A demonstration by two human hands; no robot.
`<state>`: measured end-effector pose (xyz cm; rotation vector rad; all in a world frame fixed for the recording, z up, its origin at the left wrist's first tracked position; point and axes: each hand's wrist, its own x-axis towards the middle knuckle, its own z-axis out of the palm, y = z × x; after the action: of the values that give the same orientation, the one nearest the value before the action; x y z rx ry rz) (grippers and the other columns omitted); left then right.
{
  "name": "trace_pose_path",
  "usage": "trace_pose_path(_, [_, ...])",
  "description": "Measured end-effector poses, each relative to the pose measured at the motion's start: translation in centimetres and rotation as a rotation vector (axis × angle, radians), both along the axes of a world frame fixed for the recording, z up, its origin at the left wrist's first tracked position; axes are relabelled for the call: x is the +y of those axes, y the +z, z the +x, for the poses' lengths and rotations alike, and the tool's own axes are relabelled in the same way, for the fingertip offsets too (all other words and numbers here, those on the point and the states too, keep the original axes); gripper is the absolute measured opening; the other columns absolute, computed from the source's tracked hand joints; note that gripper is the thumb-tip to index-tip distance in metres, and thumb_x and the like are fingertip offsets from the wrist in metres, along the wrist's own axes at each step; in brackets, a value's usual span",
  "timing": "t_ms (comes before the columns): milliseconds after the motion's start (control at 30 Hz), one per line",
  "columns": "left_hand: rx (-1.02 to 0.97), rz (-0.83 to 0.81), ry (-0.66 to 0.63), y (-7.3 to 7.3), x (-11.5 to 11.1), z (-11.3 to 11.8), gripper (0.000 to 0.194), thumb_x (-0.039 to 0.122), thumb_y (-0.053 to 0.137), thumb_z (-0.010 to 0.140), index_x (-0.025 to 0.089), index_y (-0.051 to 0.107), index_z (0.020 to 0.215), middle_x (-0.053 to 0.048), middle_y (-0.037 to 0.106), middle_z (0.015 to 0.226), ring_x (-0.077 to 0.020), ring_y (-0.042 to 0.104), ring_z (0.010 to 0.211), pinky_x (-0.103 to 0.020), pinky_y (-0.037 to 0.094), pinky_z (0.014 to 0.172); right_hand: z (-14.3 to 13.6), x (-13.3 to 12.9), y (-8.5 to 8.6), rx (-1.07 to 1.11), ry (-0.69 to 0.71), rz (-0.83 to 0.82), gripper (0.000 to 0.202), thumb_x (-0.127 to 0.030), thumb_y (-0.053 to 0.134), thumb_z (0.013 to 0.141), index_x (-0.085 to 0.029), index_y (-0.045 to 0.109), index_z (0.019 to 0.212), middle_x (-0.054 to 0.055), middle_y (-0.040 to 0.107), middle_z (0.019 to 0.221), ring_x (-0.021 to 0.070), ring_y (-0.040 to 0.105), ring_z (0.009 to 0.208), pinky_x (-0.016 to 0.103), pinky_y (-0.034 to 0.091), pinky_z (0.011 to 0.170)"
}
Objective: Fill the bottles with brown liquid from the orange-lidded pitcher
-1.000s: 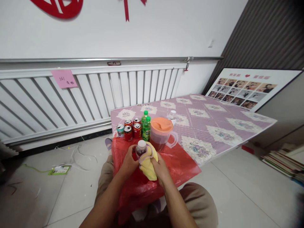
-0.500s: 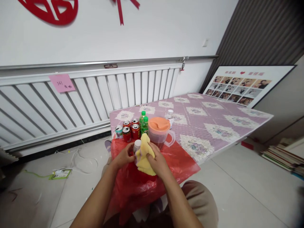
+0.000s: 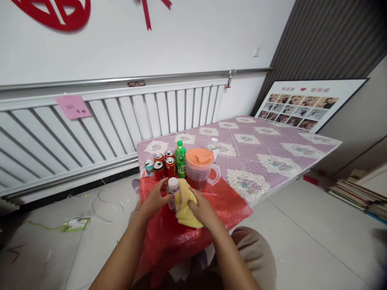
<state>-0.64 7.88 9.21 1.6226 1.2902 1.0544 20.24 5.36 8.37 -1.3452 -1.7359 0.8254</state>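
My left hand (image 3: 157,198) is wrapped round a clear bottle with a white cap (image 3: 173,185), held over a red plastic sheet (image 3: 223,201). In my right hand (image 3: 202,206) is a yellow cloth (image 3: 186,209), bunched against the bottle's right side; the cloth hides part of the bottle. Just beyond my hands stands a clear pitcher with an orange lid (image 3: 199,161). Two green-capped bottles (image 3: 182,163) are left of the pitcher, beside several red cans (image 3: 171,166) and a teal can (image 3: 149,167).
Another white-capped bottle (image 3: 213,149) stands behind the pitcher on the flowered tablecloth (image 3: 242,161). A white radiator (image 3: 121,125) runs along the wall. A photo board (image 3: 302,104) leans at the back right. A power strip (image 3: 75,224) lies on the floor at left.
The yellow cloth has shifted: its raised top has folded down, and it lies closer round the bottle's side. More of the bottle shows between my hands. The view has moved slightly.
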Motion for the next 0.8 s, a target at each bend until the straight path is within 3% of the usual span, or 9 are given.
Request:
trace_pose_path(100, [0.012, 0.034, 0.107, -0.6, -0.3, 1.1, 0.054, 0.021, 0.067, 0.072, 0.016, 0.055, 0.124, -0.011, 0.064, 0.119, -0.0228, 0.062, 0.1, -0.039, 0.052, 0.089, -0.3, 0.5, 0.7, -0.042, 0.007, 0.06, 0.065, -0.012, 0.045, 0.077, -0.011, 0.046, 0.142, 0.016, 0.042, 0.15, 0.0224, 0.038, 0.139, 0.041, 0.028, 0.117])
trace_pose_path(200, [-0.009, 0.049, 0.121, -1.2, -0.4, 1.4, 0.054, 0.026, 0.07, 0.073, 0.017, 0.056, 0.124, -0.011, 0.064, 0.12, -0.0232, 0.062, 0.099, -0.042, 0.051, 0.09, -0.6, 0.7, 0.8, -0.113, 0.055, 0.075, 0.068, -0.009, 0.046, 0.075, -0.011, 0.046, 0.143, 0.015, 0.033, 0.155, 0.0226, 0.03, 0.144, 0.04, 0.025, 0.119])
trace_pose_path(367, [-0.087, -0.021, 0.004, -1.2, 0.1, 0.1, 0.055, 0.024, 0.069, 0.074, 0.019, 0.056, 0.127, -0.011, 0.063, 0.126, -0.0256, 0.061, 0.109, -0.043, 0.05, 0.093, -0.7, 0.1, 0.0, -0.211, 0.09, 0.025, 0.07, -0.007, 0.045, 0.075, -0.008, 0.042, 0.145, 0.017, 0.038, 0.153, 0.0243, 0.034, 0.143, 0.042, 0.027, 0.118])
trace_pose_path(533, [-0.192, -0.128, -0.172, 0.5, 0.7, -0.7, 0.059, 0.023, 0.068, 0.073, 0.019, 0.054, 0.13, -0.009, 0.063, 0.13, -0.0271, 0.058, 0.119, -0.045, 0.045, 0.103, -0.6, -1.3, -0.1, -0.302, 0.096, -0.032, 0.067, -0.005, 0.046, 0.074, -0.002, 0.046, 0.142, 0.022, 0.045, 0.147, 0.0293, 0.043, 0.137, 0.045, 0.033, 0.114])
trace_pose_path(633, [-0.146, -0.093, -0.2, 1.2, 0.5, -0.2, 0.057, 0.024, 0.066, 0.076, 0.021, 0.054, 0.131, -0.008, 0.061, 0.134, -0.0268, 0.055, 0.124, -0.044, 0.043, 0.106, -0.6, -1.9, 0.1, -0.338, 0.095, -0.048, 0.064, -0.005, 0.046, 0.075, 0.0, 0.048, 0.139, 0.024, 0.049, 0.144, 0.0307, 0.049, 0.131, 0.045, 0.036, 0.112])
trace_pose_path(700, [-0.046, -0.026, -0.142, 1.2, 0.2, 0.5, 0.056, 0.024, 0.066, 0.076, 0.021, 0.054, 0.13, -0.008, 0.061, 0.132, -0.027, 0.055, 0.123, -0.044, 0.043, 0.105, -0.5, -2.0, 0.4, -0.35, 0.086, -0.049, 0.063, -0.006, 0.047, 0.076, -0.002, 0.05, 0.138, 0.023, 0.05, 0.143, 0.0309, 0.05, 0.13, 0.045, 0.037, 0.111])
trace_pose_path(800, [0.143, 0.101, 0.042, 0.6, -0.3, 1.6, 0.057, 0.026, 0.073, 0.071, 0.017, 0.057, 0.124, -0.01, 0.061, 0.123, -0.029, 0.054, 0.117, -0.045, 0.042, 0.102, -0.4, -1.9, 0.8, -0.352, 0.061, -0.034, 0.064, -0.007, 0.047, 0.076, -0.004, 0.048, 0.14, 0.021, 0.05, 0.143, 0.0299, 0.049, 0.131, 0.045, 0.038, 0.11])
